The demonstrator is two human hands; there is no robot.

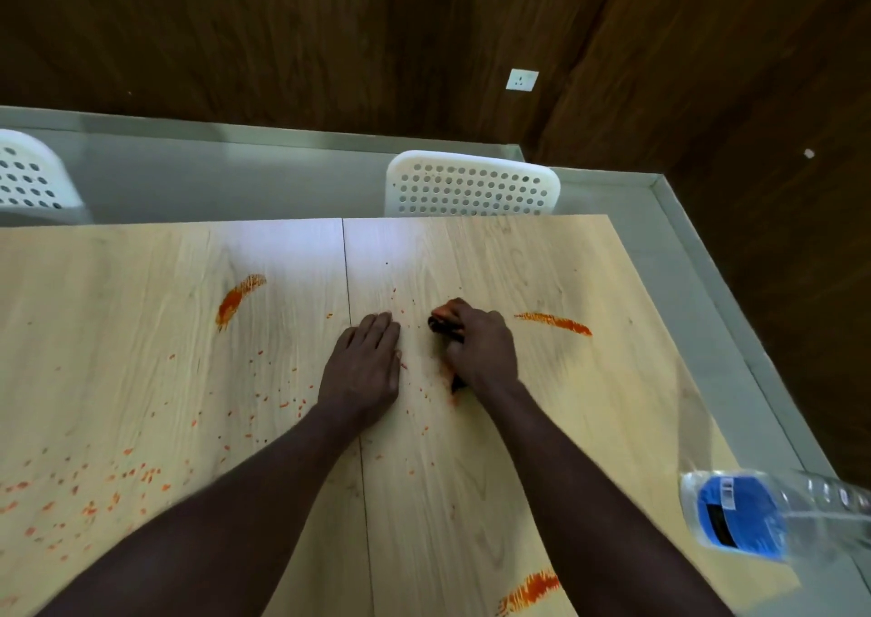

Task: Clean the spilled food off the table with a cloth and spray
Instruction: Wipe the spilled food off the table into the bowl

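Cloth is bunched in my right hand, fingers curled round it, on the table; left hand rests flat, fingers straight. Best to press firmly, gathering crumbs inward.

Both of your arms are bare along the whole length in view, forearm through wrist. Your left hand and your right hand are bare as well, uncovered to the fingertips that show.

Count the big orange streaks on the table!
3: the far-left streak beyond the left hand, the right-side streak past the right hand, the near streak at the table edge. Arms may hide more.
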